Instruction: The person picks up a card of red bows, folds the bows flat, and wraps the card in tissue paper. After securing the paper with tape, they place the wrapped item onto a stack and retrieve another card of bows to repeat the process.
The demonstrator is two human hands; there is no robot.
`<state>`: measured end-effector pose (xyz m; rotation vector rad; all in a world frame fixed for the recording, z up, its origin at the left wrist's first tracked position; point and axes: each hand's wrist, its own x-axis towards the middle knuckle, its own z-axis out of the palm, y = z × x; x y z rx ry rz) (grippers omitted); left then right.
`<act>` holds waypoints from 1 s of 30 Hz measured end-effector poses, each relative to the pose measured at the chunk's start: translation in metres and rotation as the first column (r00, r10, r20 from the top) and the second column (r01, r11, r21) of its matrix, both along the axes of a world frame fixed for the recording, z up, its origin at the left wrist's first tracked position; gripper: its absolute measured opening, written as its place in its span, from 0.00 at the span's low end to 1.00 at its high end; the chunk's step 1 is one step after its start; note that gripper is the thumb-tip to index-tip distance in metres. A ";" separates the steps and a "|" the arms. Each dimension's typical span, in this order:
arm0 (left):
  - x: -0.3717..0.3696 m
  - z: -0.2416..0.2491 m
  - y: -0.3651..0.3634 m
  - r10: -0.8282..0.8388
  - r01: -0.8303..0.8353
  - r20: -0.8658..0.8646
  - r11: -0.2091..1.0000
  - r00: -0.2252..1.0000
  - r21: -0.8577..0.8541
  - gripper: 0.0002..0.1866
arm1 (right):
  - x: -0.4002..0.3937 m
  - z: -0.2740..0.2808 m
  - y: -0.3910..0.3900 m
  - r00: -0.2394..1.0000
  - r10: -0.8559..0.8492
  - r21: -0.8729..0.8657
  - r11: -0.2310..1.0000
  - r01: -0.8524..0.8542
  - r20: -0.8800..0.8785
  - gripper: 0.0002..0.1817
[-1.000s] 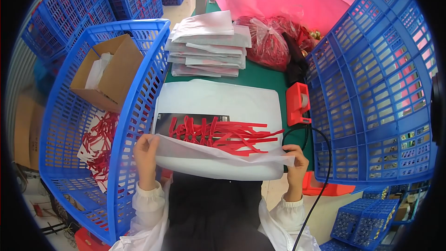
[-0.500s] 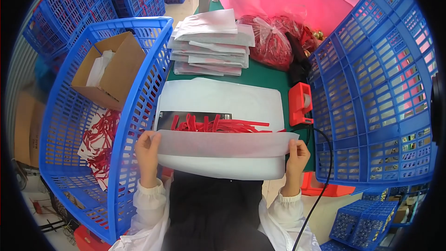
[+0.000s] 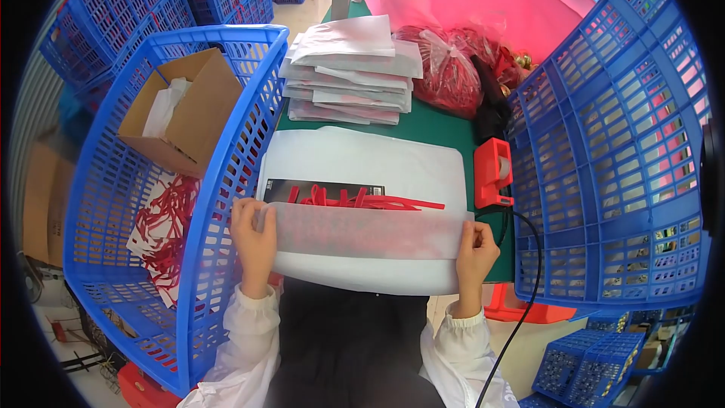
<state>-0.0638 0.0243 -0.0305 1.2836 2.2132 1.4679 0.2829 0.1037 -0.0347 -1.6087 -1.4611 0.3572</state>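
Observation:
A thin white paper sheet [image 3: 366, 233] has its near edge folded up into a long, see-through flap. My left hand [image 3: 255, 245] is closed at the flap's left end, thumb by the edge. At the right end, my right hand [image 3: 477, 257] pinches the paper between thumb and fingers. Red ribbon strips [image 3: 362, 200] lie across a flat black piece with a barcode-like mark [image 3: 281, 190], their lower part covered by the flap. Beneath them spreads more white paper [image 3: 362, 155].
Folded white paper packets [image 3: 347, 68] are piled behind. A red tape dispenser [image 3: 493, 174] and a bag of red ribbons [image 3: 442, 75] stand right. Blue crates flank the table: the left crate [image 3: 189, 257] holds a cardboard box [image 3: 204, 106] and ribbons; the right crate [image 3: 604, 181] stands tilted.
The flap has moved farther over the ribbons, covering more of them. My left hand has shifted slightly right; my right hand has moved slightly left. The view has shifted a little.

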 end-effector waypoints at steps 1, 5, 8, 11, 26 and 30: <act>0.002 0.001 0.002 0.012 -0.012 0.000 1.000 1.000 -0.008 0.05 | 0.000 0.001 0.000 0.998 -0.007 -0.002 1.000 0.007 0.064 0.09; 0.008 0.009 0.003 0.058 -0.053 0.038 0.990 0.998 -0.127 0.08 | -0.013 0.021 -0.005 0.960 -0.034 -0.009 0.999 0.038 0.279 0.07; 0.007 0.002 0.003 0.035 -0.037 -0.127 0.999 0.991 -0.010 0.13 | -0.037 0.037 -0.004 0.912 0.083 0.166 0.973 -0.162 0.401 0.13; 0.007 0.001 0.005 0.089 -0.083 -0.126 0.995 0.988 0.053 0.19 | -0.069 0.048 -0.001 0.875 0.349 0.097 0.911 -0.401 0.337 0.16; 0.003 0.004 0.004 0.016 -0.017 -0.038 1.000 0.999 -0.015 0.18 | -0.115 0.033 0.014 0.804 0.569 -0.068 0.821 -0.566 0.175 0.22; 0.000 0.000 0.005 0.002 0.000 -0.066 1.000 0.998 0.018 0.17 | -0.115 0.029 0.014 0.797 0.568 -0.072 0.821 -0.566 0.204 0.22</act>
